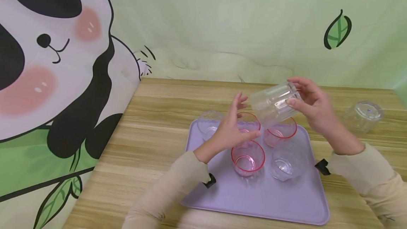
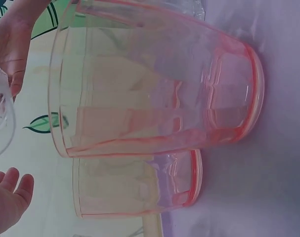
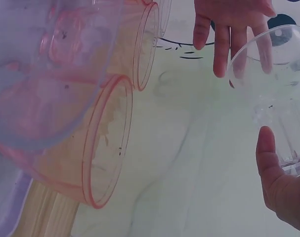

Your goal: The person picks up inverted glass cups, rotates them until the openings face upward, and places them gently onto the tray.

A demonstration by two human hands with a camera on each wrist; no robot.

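My right hand [image 1: 313,105] holds a clear drinking glass [image 1: 275,101] near its base, in the air above the back of the tray. The glass lies tilted, mouth to the left. Close to that mouth is my left hand [image 1: 227,130], palm facing it and fingers spread; I cannot tell whether they touch. Below on the purple tray [image 1: 254,204] stand pink glasses [image 1: 248,160], large in the left wrist view, and clear glasses [image 1: 287,165]. In the right wrist view, the fingers [image 3: 238,44] of the left hand reach the held glass's rim.
Another clear glass [image 1: 364,116] stands upside down on the wooden table [image 1: 152,133], right of the tray. A wall cloth [image 1: 222,27] with a printed panda [image 1: 121,59] hangs behind and to the left.
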